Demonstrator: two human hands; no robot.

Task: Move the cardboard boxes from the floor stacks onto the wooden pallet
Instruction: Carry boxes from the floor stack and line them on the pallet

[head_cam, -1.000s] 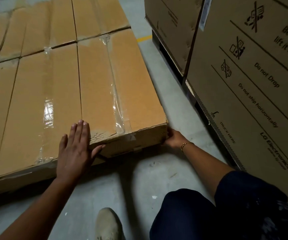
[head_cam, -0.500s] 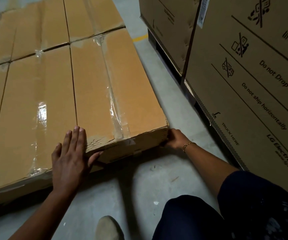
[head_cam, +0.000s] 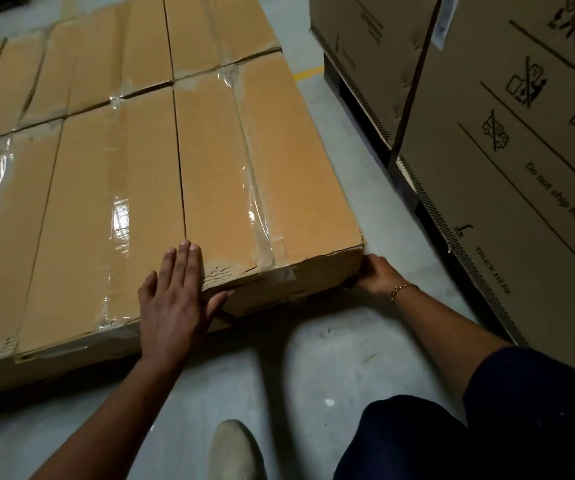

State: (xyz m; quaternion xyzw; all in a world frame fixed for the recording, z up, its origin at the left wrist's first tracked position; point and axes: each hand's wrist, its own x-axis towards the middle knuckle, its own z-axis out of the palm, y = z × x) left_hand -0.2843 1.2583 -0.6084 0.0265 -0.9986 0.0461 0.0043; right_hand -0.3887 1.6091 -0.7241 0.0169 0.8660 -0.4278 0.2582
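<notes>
Right grip (head_cam: pixel 376 275) holds box (head_cam: pixel 272 174), left grip (head_cam: pixel 175 299) flat (unchanged)

my bare forearms (head_cam: pixel 106 420), thin gold chain bracelet (head_cam: pixel 403 292) on my right wrist, dark navy trousers (head_cam: pixel 410 441), one pale beige shoe (head_cam: pixel 235 452)

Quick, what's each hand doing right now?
Left hand: open, flat on the box top.
Right hand: gripping the box's corner.
</notes>
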